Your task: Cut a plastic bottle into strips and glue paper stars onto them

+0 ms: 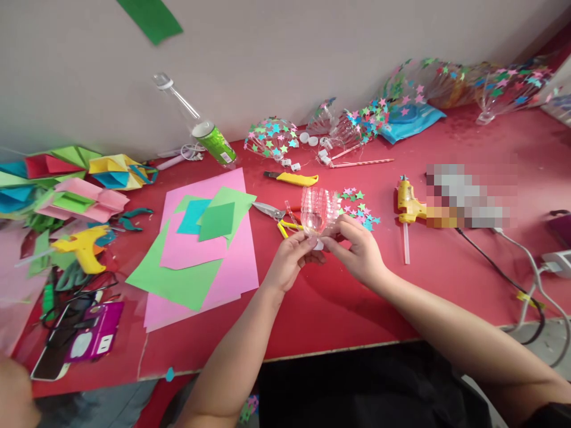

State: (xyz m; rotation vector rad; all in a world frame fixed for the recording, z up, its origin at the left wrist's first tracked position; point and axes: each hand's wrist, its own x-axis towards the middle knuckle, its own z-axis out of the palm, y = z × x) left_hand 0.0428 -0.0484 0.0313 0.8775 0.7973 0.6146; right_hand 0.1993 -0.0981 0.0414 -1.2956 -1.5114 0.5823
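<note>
**Clear plastic piece held upright at the middle of the frame**

The ribbed, see-through piece stands just above the fingertips of both hands, over the red table, with its narrow lower end between them. The left hand pinches that lower end from the left, thumb on the near side and fingers curled beneath. The right hand closes in from the right, thumb and forefinger pressed together at the same end, so the piece rises above and between the two hands. A small white bit shows at the fingertips.

Just beyond the left hand lie yellow-handled cutters, partly hidden by the piece; past them is a yellow utility knife. Loose paper stars in pink, green and blue are scattered just beyond the right hand.

Left of centre, pink and green paper sheets overlap. Right of centre lies a yellow glue gun with a glue stick jutting from it; a second yellow glue gun is at the left of the frame, below folded paper shapes.

Along the wall at the top, a clear bottle with a green label leans at upper left, and a star-covered plastic form sits near upper centre. A blue packet lies at upper right. Another person's arm enters at lower left.
</note>
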